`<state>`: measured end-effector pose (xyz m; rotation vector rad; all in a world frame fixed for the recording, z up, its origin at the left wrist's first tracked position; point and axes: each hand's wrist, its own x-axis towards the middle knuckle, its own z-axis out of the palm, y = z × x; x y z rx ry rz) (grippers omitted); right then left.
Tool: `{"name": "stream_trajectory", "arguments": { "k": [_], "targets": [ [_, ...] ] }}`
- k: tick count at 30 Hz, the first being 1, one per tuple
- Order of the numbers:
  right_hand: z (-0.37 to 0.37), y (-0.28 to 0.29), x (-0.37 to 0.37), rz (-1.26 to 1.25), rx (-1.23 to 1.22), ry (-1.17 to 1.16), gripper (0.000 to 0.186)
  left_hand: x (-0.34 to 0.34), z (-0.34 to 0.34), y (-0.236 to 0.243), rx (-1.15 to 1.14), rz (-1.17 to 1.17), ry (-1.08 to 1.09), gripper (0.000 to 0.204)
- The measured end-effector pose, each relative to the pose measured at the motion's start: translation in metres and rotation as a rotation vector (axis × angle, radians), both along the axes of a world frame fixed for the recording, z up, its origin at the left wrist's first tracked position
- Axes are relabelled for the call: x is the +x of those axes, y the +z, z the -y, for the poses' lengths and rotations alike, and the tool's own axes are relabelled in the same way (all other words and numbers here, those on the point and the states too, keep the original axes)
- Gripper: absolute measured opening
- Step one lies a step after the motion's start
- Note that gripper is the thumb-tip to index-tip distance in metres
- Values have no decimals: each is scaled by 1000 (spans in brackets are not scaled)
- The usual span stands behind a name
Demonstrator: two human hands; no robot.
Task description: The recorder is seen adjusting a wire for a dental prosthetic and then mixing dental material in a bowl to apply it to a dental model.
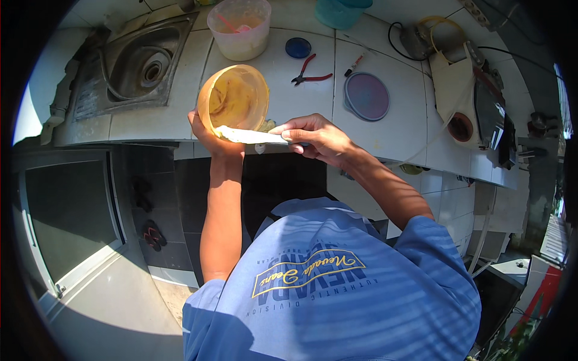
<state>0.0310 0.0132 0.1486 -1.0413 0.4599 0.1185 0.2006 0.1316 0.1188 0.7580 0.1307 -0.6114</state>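
Observation:
My left hand [211, 137] is closed round the near left side of a yellow plastic bowl [239, 96]. The bowl is tilted on its side above the counter's front edge, and brownish streaks mark its inside. In my right hand [318, 139] is a spatula [248, 136], its long flat blade coated with a thick pale paste. The blade lies across the bowl's near rim, its tip beside my left hand. A lump of similar paste shows at the rim close to my right fingertips. Most of the spatula's handle is hidden in my grip.
On the white tiled counter [301, 108] stand a translucent bucket [241, 43] and a teal container [340, 15]. Beyond my hands lie a dark blue lid [298, 47], red-handled pliers [313, 77] and a round purplish lid [367, 96]. A metal sink [141, 63] is left, a cream-coloured device [448, 90] right.

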Motion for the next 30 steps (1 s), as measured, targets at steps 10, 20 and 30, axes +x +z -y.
{"name": "stream_trajectory", "arguments": {
  "k": [10,20,30],
  "targets": [
    [42,39,-104,-102,-312,-545,28,-67,77,-55,-557,-620,-519,74],
    [41,38,-149,-74,-352,-698,27,-102,109,-115,-301,-964,-487,74],
    [40,32,-134,-104,-306,-601,25,-114,-30,-118,527,-685,-237,46]
  ]
}}
